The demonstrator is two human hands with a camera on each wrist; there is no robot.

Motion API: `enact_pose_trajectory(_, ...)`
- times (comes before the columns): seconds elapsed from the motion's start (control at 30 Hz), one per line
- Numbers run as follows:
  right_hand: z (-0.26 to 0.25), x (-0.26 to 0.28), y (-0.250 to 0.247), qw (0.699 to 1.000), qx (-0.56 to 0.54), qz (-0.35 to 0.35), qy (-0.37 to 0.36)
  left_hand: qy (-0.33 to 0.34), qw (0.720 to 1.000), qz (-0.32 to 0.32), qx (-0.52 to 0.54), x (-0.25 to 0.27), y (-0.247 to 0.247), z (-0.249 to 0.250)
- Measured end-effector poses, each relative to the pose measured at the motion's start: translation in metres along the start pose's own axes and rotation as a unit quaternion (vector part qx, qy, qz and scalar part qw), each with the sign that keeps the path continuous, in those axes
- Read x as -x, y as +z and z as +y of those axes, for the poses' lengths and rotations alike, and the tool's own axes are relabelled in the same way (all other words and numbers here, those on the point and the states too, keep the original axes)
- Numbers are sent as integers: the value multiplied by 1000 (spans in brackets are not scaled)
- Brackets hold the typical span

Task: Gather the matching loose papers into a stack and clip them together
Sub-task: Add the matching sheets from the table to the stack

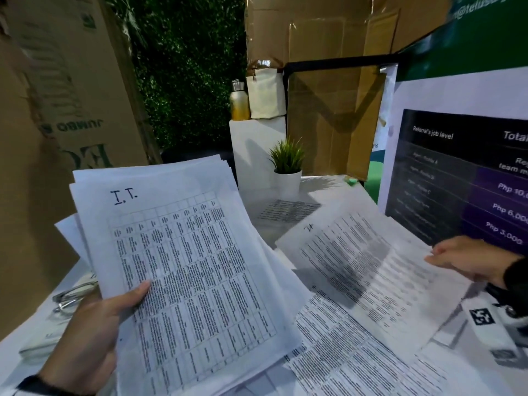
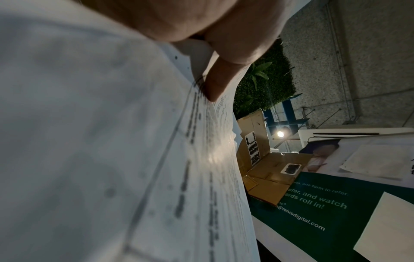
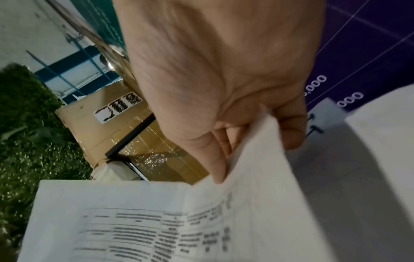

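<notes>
My left hand (image 1: 94,332) holds up a stack of printed table sheets (image 1: 185,267), the top one marked "I.T." in black pen, thumb pressed on its face. In the left wrist view the thumb (image 2: 219,79) pinches that stack (image 2: 112,159). My right hand (image 1: 468,261) pinches the right edge of a single printed sheet (image 1: 365,270), lifted and blurred, just right of the stack. The right wrist view shows the thumb and fingers (image 3: 215,159) clamping that sheet (image 3: 246,221). More printed sheets (image 1: 357,358) lie loose on the table beneath. Metal clips (image 1: 71,298) lie at the left, behind the stack.
A small potted plant (image 1: 287,170) stands at the back of the white table (image 1: 271,227), by a white pedestal with a bottle (image 1: 239,101) and a tote bag (image 1: 265,92). Cardboard boxes (image 1: 57,110) wall the left and back. A poster board (image 1: 471,172) stands at the right.
</notes>
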State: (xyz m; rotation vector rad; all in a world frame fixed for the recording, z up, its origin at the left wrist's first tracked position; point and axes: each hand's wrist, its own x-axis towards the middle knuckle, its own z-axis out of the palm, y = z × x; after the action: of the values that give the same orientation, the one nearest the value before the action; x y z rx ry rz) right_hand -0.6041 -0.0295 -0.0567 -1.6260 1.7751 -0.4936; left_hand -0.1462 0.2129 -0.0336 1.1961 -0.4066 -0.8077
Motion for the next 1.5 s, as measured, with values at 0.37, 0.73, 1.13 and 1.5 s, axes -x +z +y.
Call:
enact_pose_trajectory(0.37, -16, 6, 27, 997, 58, -33, -35, -26, 999, -29, -6, 9, 5, -2)
enact_pose_trajectory(0.73, -17, -22, 17, 977, 204, 39, -38, -19, 999, -20, -31, 6, 3, 0)
enact_pose_trajectory(1.13, -5, -24, 6, 982, 169, 79, -40, 3, 998, -38, -50, 14, 7, -2)
enact_pose_trajectory(1.5, -53, 6, -48, 954, -15, 254, -161, -1, 998, -61, -14, -6, -12, -8)
